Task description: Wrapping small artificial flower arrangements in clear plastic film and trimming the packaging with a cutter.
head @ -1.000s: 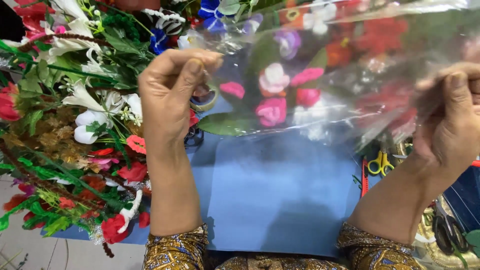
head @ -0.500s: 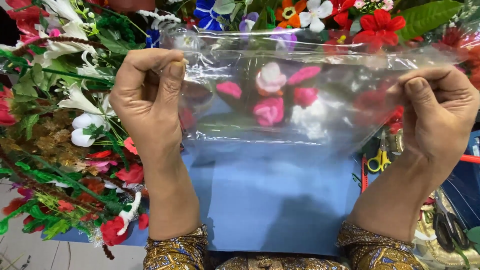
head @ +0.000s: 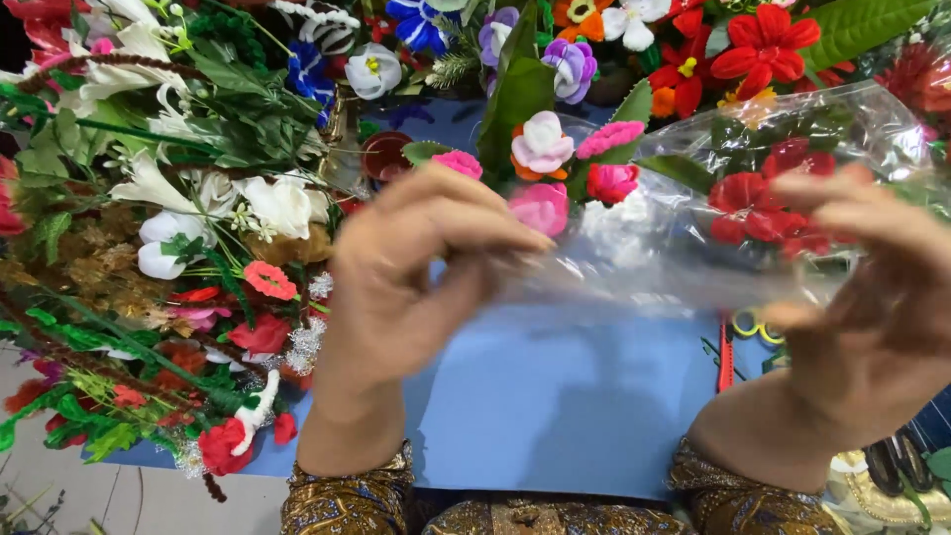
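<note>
A clear plastic film sheet (head: 684, 238) is stretched between my two hands above a blue sheet (head: 555, 406) on the table. My left hand (head: 416, 277) pinches the film's left edge between thumb and fingers. My right hand (head: 872, 287) grips the right edge, its fingers blurred. Pink, white and red artificial flowers (head: 570, 168) show through and behind the film. Both wrists wear patterned gold-brown sleeves.
Artificial flowers and green leaves (head: 168, 198) are heaped along the left and far sides. Yellow-handled scissors (head: 750, 325) and a red tool (head: 725, 359) lie on the blue sheet at the right. A dark round cup (head: 386, 154) sits among the flowers.
My hands have lowered and tilted the film from a flat raised spread. The sheet now sags and gathers between them, and the left hand has shifted to the right.
</note>
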